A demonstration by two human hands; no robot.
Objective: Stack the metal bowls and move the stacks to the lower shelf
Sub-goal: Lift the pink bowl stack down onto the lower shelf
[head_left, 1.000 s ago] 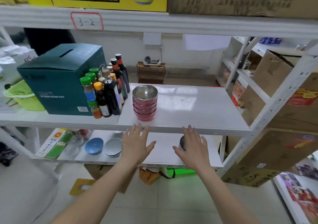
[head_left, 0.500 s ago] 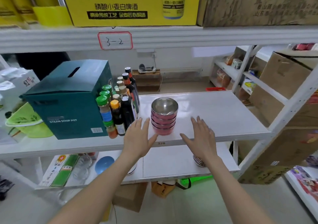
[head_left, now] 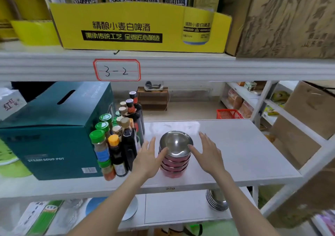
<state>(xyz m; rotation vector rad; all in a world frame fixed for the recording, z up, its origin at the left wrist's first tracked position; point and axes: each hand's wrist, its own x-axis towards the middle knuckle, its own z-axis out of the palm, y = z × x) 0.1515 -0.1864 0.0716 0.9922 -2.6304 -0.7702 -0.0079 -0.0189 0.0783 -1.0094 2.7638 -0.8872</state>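
A stack of metal bowls (head_left: 175,152) with red outsides and a shiny steel inside stands on the white middle shelf (head_left: 241,150). My left hand (head_left: 147,160) is open just left of the stack, its thumb touching the top bowl's rim. On the other side my right hand (head_left: 208,154) is open too, with its thumb at the rim. Neither hand grips the stack. A second stack of steel bowls (head_left: 216,200) sits on the lower shelf (head_left: 177,206), partly hidden by the middle shelf's edge.
Several sauce and spice bottles (head_left: 119,138) crowd close to the left of the stack, beside a dark green carton (head_left: 52,132). A blue bowl (head_left: 94,204) and a white bowl (head_left: 131,208) lie on the lower shelf. A yellow beer box (head_left: 137,27) sits overhead.
Both hands rose from below the middle shelf's front edge and moved forward to either side of the red bowl stack. The view tilted upward and moved closer.
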